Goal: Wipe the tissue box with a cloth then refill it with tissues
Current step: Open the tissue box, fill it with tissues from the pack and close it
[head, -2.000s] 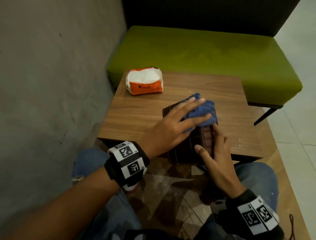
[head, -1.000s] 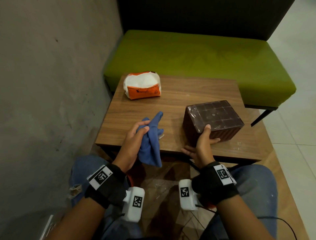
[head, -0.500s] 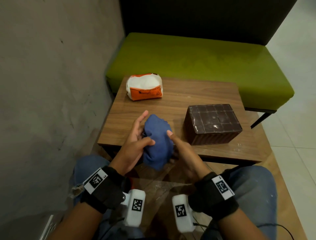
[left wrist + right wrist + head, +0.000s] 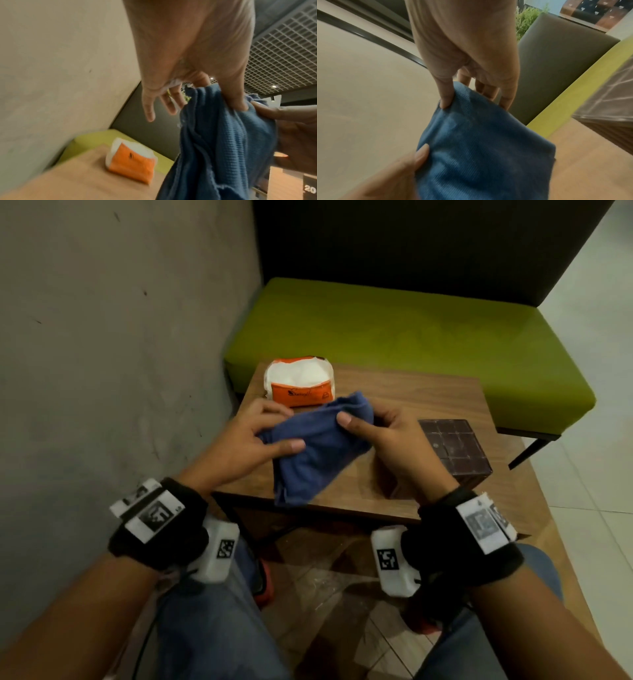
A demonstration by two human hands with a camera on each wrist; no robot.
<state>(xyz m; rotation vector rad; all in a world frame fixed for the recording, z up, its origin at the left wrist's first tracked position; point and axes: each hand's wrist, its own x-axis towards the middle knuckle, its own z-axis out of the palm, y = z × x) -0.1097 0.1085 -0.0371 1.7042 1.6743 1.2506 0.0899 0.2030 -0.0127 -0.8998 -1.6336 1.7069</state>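
Both hands hold a blue cloth [image 4: 317,450] up above the wooden table [image 4: 424,395]. My left hand [image 4: 260,436] pinches its left edge between thumb and fingers, and my right hand [image 4: 373,433] pinches its right edge. The cloth [image 4: 221,142] hangs down from my left thumb, and in the right wrist view the cloth [image 4: 481,148] spreads below my right thumb. The dark brown tissue box [image 4: 457,450] stands on the table at the right, partly behind my right hand. An orange and white tissue pack [image 4: 298,386] lies at the table's far left corner.
A green bench [image 4: 411,330] with a dark backrest runs behind the table. A grey wall [image 4: 120,337] stands close on the left. My knees in jeans [image 4: 212,628] are under the near table edge.
The cloth came off the box in my left hand. My right hand set the box upright at the right, let go, and joined the left; both have lifted and spread the cloth.
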